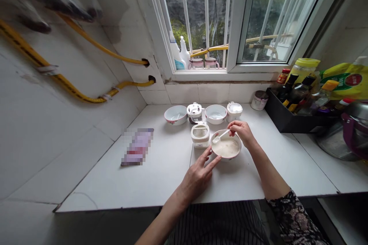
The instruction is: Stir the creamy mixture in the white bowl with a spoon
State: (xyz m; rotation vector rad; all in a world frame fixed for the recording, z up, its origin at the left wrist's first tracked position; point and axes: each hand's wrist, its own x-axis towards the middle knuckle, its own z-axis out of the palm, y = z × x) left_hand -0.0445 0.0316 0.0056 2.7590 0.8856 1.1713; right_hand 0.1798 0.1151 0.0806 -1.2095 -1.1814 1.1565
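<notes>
My right hand (pixel 240 132) is closed in a pinch on the handle of a small white spoon (pixel 220 138). The spoon slants down into a bowl (pixel 239 154) with a red rim. Off-white, powdery-looking stuff (pixel 227 147) covers the inside of this bowl. My left hand (pixel 199 174) has its fingers stretched and spread, the tips touching the bowl's near left rim without wrapping round it. Close by on the left stands a white seasoning jar (pixel 200 143) with a see-through lid part. What it contains is not clear.
Behind are two white bowls, one left (pixel 176 121) and one right (pixel 216 119), plus a jar with dark contents (pixel 194 111) and a white-lidded jar (pixel 234 109). A black box (pixel 280 116) of bottles and a pot (pixel 335 143) stand right. A blurred-out purple item (pixel 138 146) lies left.
</notes>
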